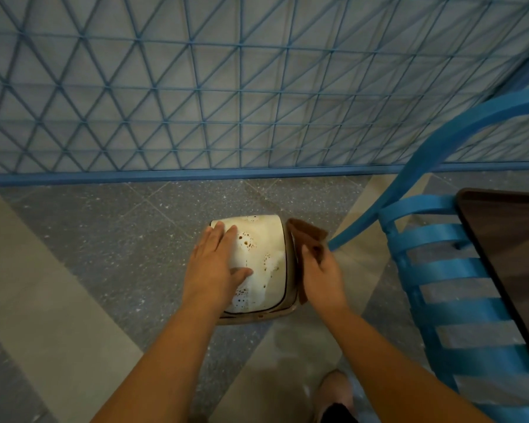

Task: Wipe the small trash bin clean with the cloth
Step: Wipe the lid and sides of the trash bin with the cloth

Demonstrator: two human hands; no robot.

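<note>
The small trash bin (pixel 261 261) lies on its side on the speckled floor (pixel 104 239), its cream wall blotched with brown spots, its rim turned toward your right. Your left hand (pixel 214 264) lies flat and spread open on the bin's upturned wall, gripping nothing. Your right hand (pixel 321 276) is closed around the brown cloth (pixel 307 236), which hangs against the bin's rim. Just to the right stands a blue slatted chair (pixel 434 270). A blue mesh fence (pixel 196 87) runs behind the bin.
</note>
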